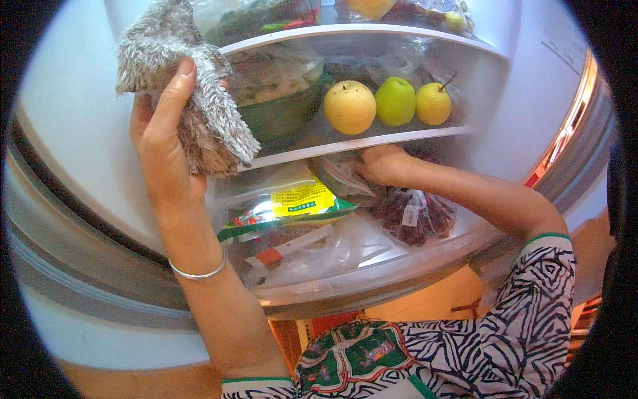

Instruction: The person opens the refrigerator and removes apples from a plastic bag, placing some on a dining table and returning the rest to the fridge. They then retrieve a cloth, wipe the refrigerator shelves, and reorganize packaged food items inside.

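A fluffy grey cloth [209, 99] is gripped in my left hand [167, 134], raised at the left side of an open refrigerator, with the thumb pressed on the cloth. My right hand [384, 164] reaches below the middle shelf [359, 144]; its fingers are hidden beside a clear plastic bag [346, 177], so whether they hold it does not show. Just under that wrist lies a plastic bag of dark red food [418, 217]. To its left rests a yellow and green printed food packet [304, 199].
Two yellowish pears [350, 107] and a green fruit [395, 101] stand on the middle shelf. At their left is a dark green bowl [284, 117] under plastic film. Bagged produce fills the upper shelf [369, 29]. The refrigerator's front edge [369, 287] curves below.
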### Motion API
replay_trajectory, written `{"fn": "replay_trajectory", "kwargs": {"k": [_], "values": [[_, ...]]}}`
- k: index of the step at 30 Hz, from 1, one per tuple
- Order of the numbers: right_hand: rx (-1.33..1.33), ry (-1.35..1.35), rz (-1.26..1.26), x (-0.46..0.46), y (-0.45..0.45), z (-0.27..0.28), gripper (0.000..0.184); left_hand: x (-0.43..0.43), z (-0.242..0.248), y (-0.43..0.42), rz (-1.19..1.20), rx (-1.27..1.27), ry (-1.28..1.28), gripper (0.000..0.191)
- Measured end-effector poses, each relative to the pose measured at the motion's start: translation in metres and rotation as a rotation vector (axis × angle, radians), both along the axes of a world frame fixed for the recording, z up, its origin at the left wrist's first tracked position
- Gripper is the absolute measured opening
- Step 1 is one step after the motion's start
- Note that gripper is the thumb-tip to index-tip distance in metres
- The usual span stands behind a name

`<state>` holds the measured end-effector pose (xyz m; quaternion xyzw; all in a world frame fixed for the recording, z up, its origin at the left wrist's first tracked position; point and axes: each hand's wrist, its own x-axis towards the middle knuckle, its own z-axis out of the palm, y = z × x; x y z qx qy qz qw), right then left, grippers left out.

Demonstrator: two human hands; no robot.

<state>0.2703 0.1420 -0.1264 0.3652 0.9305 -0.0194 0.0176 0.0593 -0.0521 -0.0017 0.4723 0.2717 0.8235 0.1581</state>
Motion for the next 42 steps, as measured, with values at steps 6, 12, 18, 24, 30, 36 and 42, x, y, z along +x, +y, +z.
{"fn": "replay_trajectory", "kwargs": {"k": [6,12,18,24,30,36,42], "values": [[0.025,0.278,0.184,-0.031,0.022,-0.03,0.041,-0.001,0.006,0.001,-0.01,-0.016,-0.008,0.03],[-0.024,0.392,0.183,-0.016,0.035,-0.047,0.044,0.001,0.006,0.012,0.008,-0.037,-0.013,0.03],[-0.213,0.246,0.342,-0.02,0.012,-0.016,0.047,0.01,0.011,0.009,0.036,-0.053,0.02,0.032],[-0.089,-0.274,0.301,-0.002,-0.066,0.074,0.022,0.012,0.015,0.007,0.157,-0.095,0.104,0.038],[-0.197,-0.069,0.612,0.019,-0.12,0.143,0.014,0.0,0.019,0.001,0.012,-0.054,0.168,0.037],[-0.351,-0.215,0.77,0.007,-0.127,0.107,0.025,-0.008,0.019,-0.003,0.01,-0.093,0.161,0.037],[-0.435,-0.257,0.825,-0.004,-0.111,0.086,0.022,-0.008,0.019,0.0,0.036,-0.104,0.157,0.037]]}}
